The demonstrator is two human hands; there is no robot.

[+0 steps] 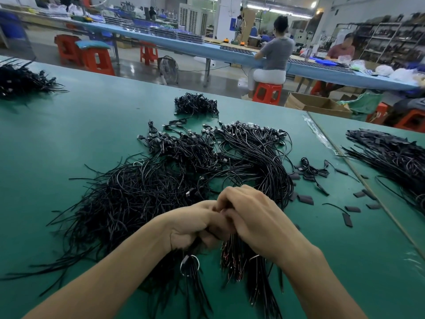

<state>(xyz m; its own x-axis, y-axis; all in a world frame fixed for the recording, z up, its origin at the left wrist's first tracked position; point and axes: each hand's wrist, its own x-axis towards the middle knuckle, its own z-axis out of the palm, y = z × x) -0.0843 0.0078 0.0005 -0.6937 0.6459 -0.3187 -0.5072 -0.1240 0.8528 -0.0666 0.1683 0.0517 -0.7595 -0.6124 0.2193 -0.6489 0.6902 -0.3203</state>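
left grip is clenching round a cable bundle of thin black wires, fingers curling over its upper part. right grip is closing on the same bundle from the other side, its fingertips meeting those of the left. the bundle is hanging just above the near edge of the green table, its red-tipped ends pointing toward the wearer. a pale tie loop is circling some strands below the left grip. a loose cable heap is spreading out just beyond both grips. short black sleeve pieces are lying scattered to the right. a further pile is resting near the right edge, well apart.
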